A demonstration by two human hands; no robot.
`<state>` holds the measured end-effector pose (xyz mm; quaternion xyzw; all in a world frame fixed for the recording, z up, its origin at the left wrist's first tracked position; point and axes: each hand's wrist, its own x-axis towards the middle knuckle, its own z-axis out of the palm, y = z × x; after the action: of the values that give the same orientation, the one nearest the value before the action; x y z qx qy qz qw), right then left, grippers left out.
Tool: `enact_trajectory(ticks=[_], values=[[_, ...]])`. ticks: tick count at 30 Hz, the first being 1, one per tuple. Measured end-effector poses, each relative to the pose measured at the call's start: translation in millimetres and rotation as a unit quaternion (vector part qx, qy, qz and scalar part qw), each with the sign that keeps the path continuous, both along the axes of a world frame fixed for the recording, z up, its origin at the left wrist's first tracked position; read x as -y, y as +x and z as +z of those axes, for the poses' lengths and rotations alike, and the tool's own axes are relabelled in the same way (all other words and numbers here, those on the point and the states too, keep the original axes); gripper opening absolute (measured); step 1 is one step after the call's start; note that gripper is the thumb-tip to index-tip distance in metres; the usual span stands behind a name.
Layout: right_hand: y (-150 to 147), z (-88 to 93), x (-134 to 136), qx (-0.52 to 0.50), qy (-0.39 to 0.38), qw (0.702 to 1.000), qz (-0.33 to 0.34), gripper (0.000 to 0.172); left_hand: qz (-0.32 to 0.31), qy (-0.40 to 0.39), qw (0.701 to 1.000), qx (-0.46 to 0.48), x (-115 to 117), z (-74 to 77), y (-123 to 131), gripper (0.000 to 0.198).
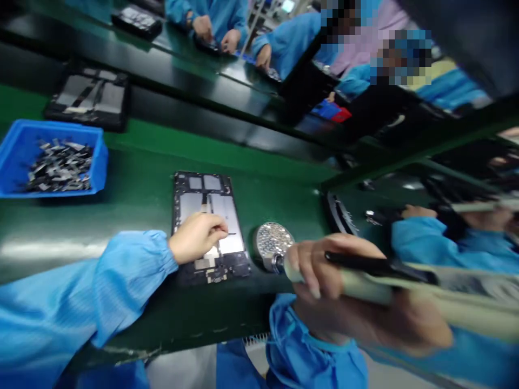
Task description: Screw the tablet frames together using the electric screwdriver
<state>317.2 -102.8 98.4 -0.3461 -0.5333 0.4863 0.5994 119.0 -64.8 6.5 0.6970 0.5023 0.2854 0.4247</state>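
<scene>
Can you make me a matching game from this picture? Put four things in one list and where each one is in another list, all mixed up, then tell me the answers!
Things:
A. the left hand
B. the right hand
C. the small metal pieces
D. a co-worker's hand

Places:
1. at the far bench
2. wrapped around the pale-handled tool
3. on the dark electronic panel
4. inside the blue plastic bin

Right pairs: A-3, B-2, C-4, D-1
</scene>
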Motion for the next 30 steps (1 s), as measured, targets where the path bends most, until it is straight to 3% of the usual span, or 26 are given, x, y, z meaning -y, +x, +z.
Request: enact_trajectory(ticks=[3, 7, 11, 25, 30], values=[[27.8, -12.2, -22.9, -0.039, 0.056, 0.996, -0.066, 0.035, 0.009, -0.007, 0.999, 0.031, 0.0, -1.2, -5.5, 0.012], [50.0, -39.4, -42.7, -0.046, 0.025, 0.991, -0.126, 0.036, 0.004, -0.034, 0.998, 0.048, -0.4, 0.3, -10.9, 0.026], [49.2, -54.4, -43.6, -0.051, -0.001, 0.991, -0.126, 0.036, 0.011, -0.047, 0.998, 0.042, 1.1, 5.2, -12.7, 0.033], [40.1, -59.4, -45.9, -0.069, -0.032, 0.985, -0.158, 0.033, 0.028, -0.063, 0.997, 0.045, 3.3, 9.3, -14.9, 0.030], [42.1, -61.9, -46.5, -0.051, -0.037, 0.987, -0.150, 0.037, 0.027, -0.074, 0.995, 0.068, 3.4, 18.6, -13.6, 0.027]])
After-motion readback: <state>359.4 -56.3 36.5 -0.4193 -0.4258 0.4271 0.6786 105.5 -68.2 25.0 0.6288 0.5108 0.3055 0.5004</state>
